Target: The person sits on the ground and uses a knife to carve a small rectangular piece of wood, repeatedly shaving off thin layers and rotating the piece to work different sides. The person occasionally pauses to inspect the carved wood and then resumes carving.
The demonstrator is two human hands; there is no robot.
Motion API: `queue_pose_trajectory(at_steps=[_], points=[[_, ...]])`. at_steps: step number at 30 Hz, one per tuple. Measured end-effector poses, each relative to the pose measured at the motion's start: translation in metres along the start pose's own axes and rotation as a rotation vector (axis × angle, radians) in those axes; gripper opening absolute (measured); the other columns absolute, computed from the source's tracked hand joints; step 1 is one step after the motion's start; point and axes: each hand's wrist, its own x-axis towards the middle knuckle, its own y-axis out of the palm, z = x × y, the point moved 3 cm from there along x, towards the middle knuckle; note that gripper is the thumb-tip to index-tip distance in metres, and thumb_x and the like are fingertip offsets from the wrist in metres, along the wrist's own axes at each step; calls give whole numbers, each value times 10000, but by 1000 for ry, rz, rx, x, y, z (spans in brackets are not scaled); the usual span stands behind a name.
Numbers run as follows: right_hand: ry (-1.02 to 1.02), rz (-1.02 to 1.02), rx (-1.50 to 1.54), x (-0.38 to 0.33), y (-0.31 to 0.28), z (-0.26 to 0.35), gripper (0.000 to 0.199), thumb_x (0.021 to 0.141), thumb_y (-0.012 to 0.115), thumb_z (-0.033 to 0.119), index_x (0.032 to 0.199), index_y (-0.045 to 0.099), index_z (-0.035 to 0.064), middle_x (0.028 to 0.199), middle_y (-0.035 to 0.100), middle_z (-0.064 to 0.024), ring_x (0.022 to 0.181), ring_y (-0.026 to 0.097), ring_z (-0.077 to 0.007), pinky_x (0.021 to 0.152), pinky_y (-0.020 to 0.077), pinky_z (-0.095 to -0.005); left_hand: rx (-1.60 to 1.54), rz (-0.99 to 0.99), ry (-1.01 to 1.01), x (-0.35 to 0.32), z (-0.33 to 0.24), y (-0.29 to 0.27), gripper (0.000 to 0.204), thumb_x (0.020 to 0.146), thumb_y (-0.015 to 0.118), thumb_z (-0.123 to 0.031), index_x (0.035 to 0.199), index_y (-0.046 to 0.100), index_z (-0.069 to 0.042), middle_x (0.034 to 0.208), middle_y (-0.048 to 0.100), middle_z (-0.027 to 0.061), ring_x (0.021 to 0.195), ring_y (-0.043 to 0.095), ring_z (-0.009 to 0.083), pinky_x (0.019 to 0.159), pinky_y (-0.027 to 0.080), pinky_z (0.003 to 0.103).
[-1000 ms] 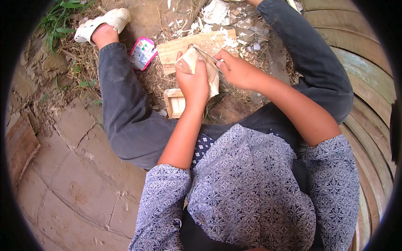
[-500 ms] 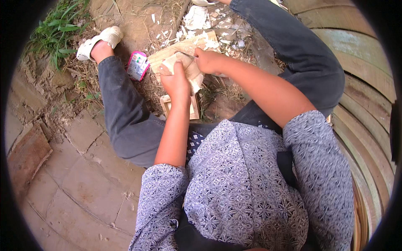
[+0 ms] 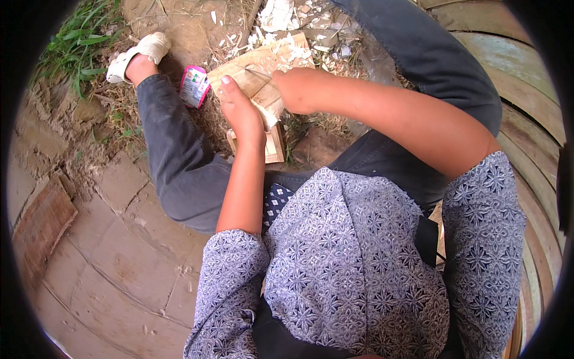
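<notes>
My right hand (image 3: 297, 90) is closed round the handle of a knife, and its thin blade (image 3: 256, 72) points left over a wooden board (image 3: 281, 52). Beside it, my left hand (image 3: 242, 116) grips a pale, rough-edged piece (image 3: 271, 116), probably wood. The left thumb sticks up and away from the piece. Most of the piece is hidden by the left hand, and the knife handle is covered by the right fist. Pale shavings lie on the far part of the board.
A small wooden frame (image 3: 274, 147) sits below the board. To the left is a pink-edged packet (image 3: 195, 87), close to my shoe (image 3: 152, 48). White shavings (image 3: 278, 15) litter the ground beyond. Curved wooden slats (image 3: 508, 63) run along the right side, and grass (image 3: 75, 51) grows far left.
The pale piece has turned, so its broad face no longer shows. My left thumb has lifted off it. My right elbow has swung outward, with the knife still in that hand.
</notes>
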Motion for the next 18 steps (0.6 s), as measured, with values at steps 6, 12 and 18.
queue_pose_trajectory(at_steps=[6,12,18], points=[[123,80,-14,14,3,4,406,891,556,20,1275,513,-102,1101,687,-309,1056,682,-428,882,554,-482,13,-11,-28,4,1,-3,621,1070,447,-518,1131,627,72,1068,682,143,970,606,198,896,473,360],[4,122,-253,51,1,-8,183,811,669,51,923,751,-68,942,739,-255,859,730,-347,757,586,-448,48,22,28,3,1,-2,592,1072,451,-484,1137,634,75,1066,692,156,965,623,212,896,476,363],[104,242,-116,47,-14,-11,252,858,552,21,1010,672,-142,847,712,-280,607,707,-343,525,565,-432,30,17,20,6,3,-1,571,1080,441,-464,1144,641,67,1064,698,148,981,629,220,907,474,358]])
